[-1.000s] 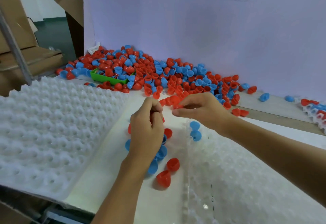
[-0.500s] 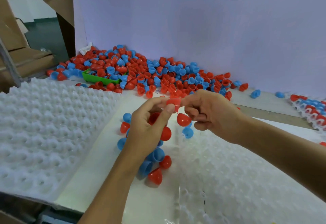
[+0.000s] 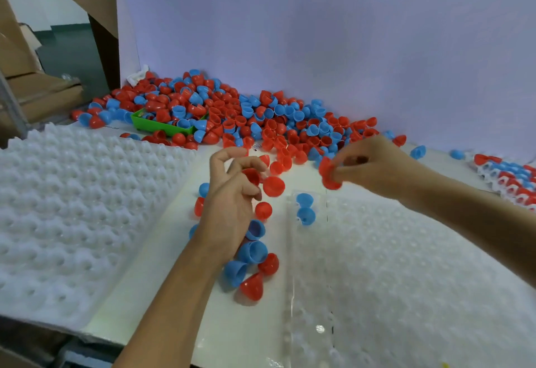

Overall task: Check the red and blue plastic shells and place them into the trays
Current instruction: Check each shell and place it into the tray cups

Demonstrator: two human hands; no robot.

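A big heap of red and blue shells point(image 3: 246, 115) lies along the back wall. My right hand point(image 3: 374, 164) pinches a red shell point(image 3: 327, 173) above the far corner of the clear tray point(image 3: 406, 266). My left hand point(image 3: 232, 196) hovers over the table's middle with its fingers curled round a red shell point(image 3: 251, 175). Another red shell point(image 3: 273, 186) lies just to the right of those fingers. Two blue shells point(image 3: 304, 208) sit in the clear tray's far left corner. Several loose shells point(image 3: 252, 263) lie under my left wrist.
A white dimpled tray point(image 3: 72, 208) covers the table's left side. A green bin point(image 3: 162, 127) is half buried in the heap. At the far right stands a tray with red and blue shells point(image 3: 510, 176). Cardboard boxes point(image 3: 29, 77) stand beyond the left edge.
My hands have drawn apart. The right hand has carried its red shell to the right, away from the left hand. The left hand's fingers have loosened.
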